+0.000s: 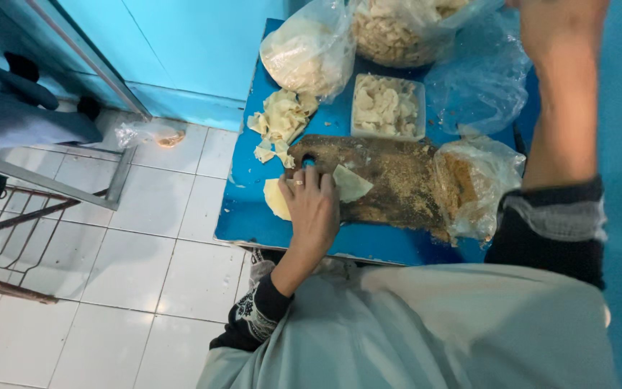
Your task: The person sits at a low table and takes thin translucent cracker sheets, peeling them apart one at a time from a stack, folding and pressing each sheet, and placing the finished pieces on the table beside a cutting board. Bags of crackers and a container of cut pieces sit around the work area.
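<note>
Perhaps left hand (pixel 313 205) on dough sheet (pixel 350 184).

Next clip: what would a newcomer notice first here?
The left hand lies flat on a pale dough sheet at the near end of a crumb-covered wooden board on a small blue table. Behind the board stand clear bags and a white tray of pale pieces. The right hand is raised at the top edge.

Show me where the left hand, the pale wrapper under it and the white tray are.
left hand (pixel 314 205): head view, back of the hand.
pale wrapper (pixel 352 184): head view, uncovered right corner.
white tray (pixel 386 106): head view, its filling.
</note>
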